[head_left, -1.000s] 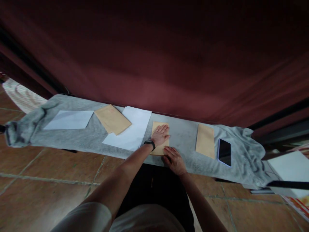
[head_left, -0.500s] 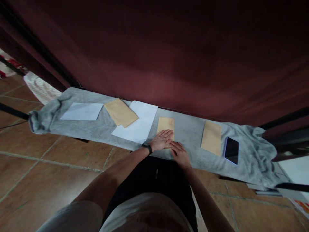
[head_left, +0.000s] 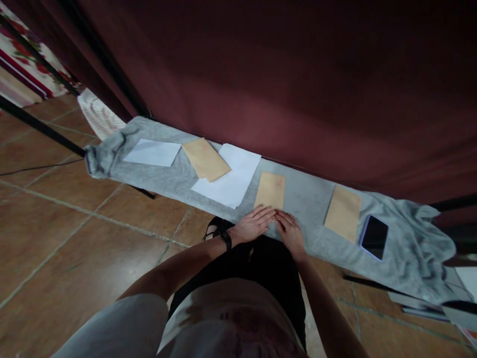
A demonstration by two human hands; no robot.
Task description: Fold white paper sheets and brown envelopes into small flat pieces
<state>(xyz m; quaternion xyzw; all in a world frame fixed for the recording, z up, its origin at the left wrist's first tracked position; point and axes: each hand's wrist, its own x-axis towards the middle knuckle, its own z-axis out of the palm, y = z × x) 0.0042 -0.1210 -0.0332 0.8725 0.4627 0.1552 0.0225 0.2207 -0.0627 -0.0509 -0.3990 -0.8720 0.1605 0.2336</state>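
Note:
A tan paper envelope (head_left: 271,189) lies on the grey cloth in front of me, its near end covered by my hands. My left hand (head_left: 254,223), with a dark band at the wrist, rests flat across that near end, fingers stretched out and side by side. Beside it, my right hand (head_left: 290,231) touches the envelope's near right corner with slightly bent fingers, the thumb apart from them. The fingertips of both hands almost meet. What lies under the fingers is hidden.
White paper sheets (head_left: 241,174) lie to the left, partly under more tan envelopes (head_left: 206,159). Farther left is another white sheet (head_left: 152,152). On the right are a tan envelope (head_left: 343,213) and a phone (head_left: 374,237). A dark red curtain (head_left: 283,109) hangs behind the cloth-covered bench (head_left: 164,186).
My left hand has slid from the middle of the envelope to its near end. My right hand stays at the near right corner. The camera view has tilted and shifted.

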